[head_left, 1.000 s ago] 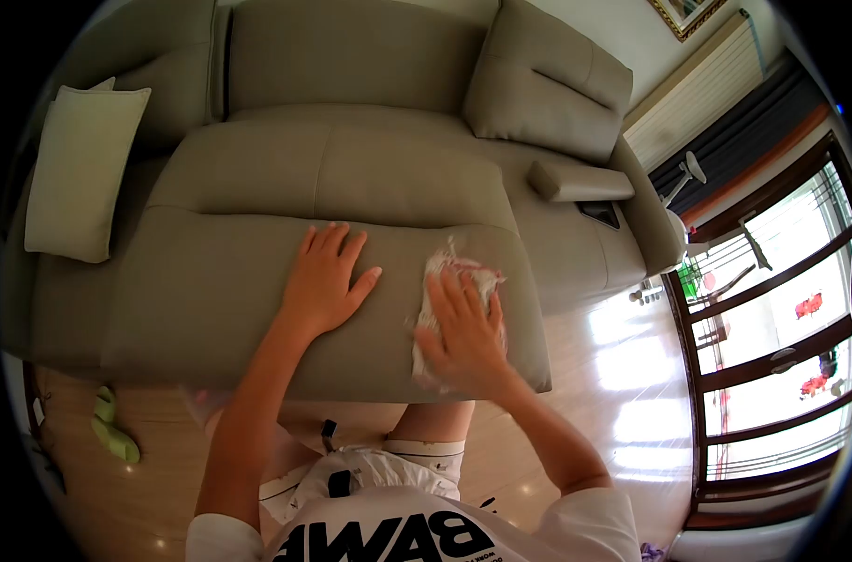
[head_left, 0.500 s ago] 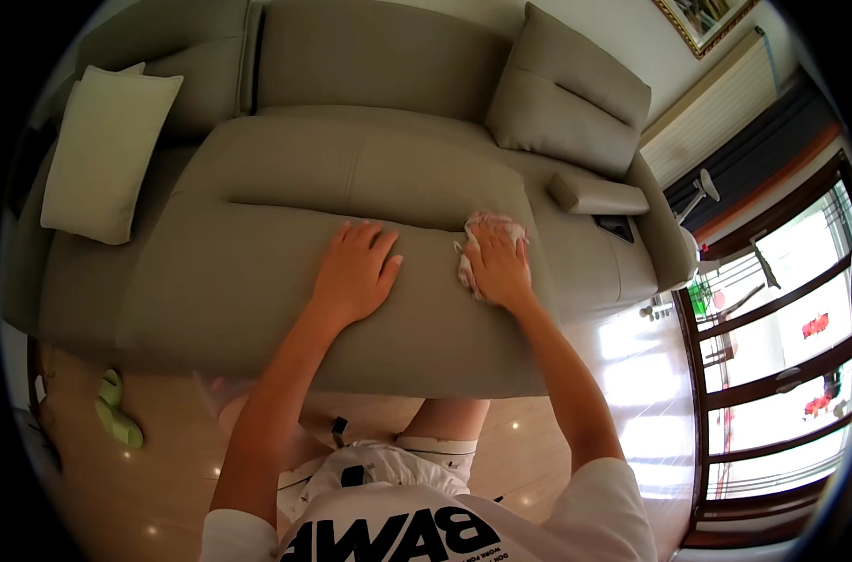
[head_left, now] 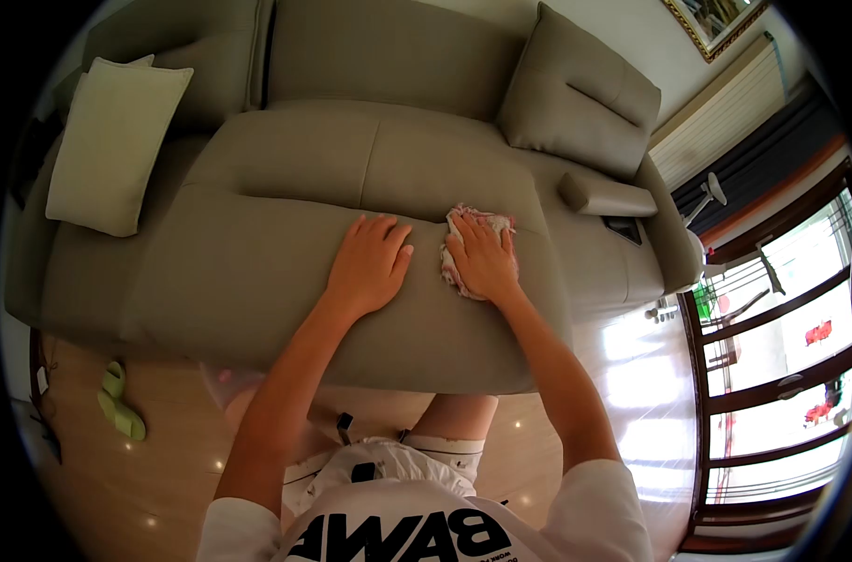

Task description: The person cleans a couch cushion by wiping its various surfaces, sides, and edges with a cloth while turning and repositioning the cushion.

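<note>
A pink-and-white cloth [head_left: 451, 268] lies bunched on the seat of a grey-brown sofa [head_left: 248, 272]. My right hand [head_left: 487, 260] presses down on the cloth and holds it against the seat, to the right of the middle. Part of the cloth is hidden under the palm, and its edges show around the fingers. To the left, my left hand [head_left: 365, 267] rests flat on the seat near its long crease, fingers apart, with nothing in it.
A cream pillow [head_left: 117, 145] leans at the sofa's left. A back cushion [head_left: 580, 94] and a small bolster [head_left: 606, 197] sit at the right, with a dark flat object [head_left: 623, 230] beside the bolster. Green slippers [head_left: 120, 412] lie on the floor. Windowed doors [head_left: 772, 365] stand at right.
My right hand and the cloth have slid to the left across the seat. My left hand stays at about the same place on the sofa. The view has shifted slightly.
</note>
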Tool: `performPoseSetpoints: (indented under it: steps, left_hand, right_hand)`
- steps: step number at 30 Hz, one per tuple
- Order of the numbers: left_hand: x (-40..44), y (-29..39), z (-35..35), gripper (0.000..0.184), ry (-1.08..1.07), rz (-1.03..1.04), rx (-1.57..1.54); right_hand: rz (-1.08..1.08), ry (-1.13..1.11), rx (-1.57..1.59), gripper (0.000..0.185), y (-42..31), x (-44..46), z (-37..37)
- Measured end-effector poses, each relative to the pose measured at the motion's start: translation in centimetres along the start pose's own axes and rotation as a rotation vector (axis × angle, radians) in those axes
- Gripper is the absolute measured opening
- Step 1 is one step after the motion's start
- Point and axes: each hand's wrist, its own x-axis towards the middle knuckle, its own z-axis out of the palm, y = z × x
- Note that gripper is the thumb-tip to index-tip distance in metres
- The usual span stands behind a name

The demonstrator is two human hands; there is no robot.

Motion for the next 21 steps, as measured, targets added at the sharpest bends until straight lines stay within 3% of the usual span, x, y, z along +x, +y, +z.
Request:
performPoseSetpoints:
  steps: [2, 5, 7, 10, 18, 21]
  left_hand:
    - [0.3, 0.4, -1.1, 0.037, -0.012, -0.073, -0.116]
    - [-0.3, 0.6, -1.8, 0.039, 0.109, -0.119, -0.275]
    - [-0.5, -0.1, -1.2, 0.04, 0.222, -0.143, -0.388]
    - [-0.6, -0.6, -0.1, 0.041, 0.271, -0.182, -0.518]
    - [-0.2, -0.7, 0.1, 0.041, 0.27, -0.187, -0.516]
    - [0.1, -1.2, -0.9, 0.04, 0.29, -0.115, -0.432]
  right_hand:
    - [0.102, -0.122, 0.04, 0.056, -0.9, 1.9, -0.6]
    - [-0.063, -0.124, 0.209, 0.057, -1.5, -0.9, -1.9]
    - [-0.266, -0.006, 0.015, 0.059, -4.5, -5.3, -1.9]
    - [-0.323, 0.005, 0.15, 0.06, -9.5, -9.4, -4.2]
    - [-0.201, 0.098, 0.217, 0.055, -7.6, -0.3, 0.4]
    - [-0.1, -0.043, 0.222, 0.054, -7.7, 4.3, 0.8]
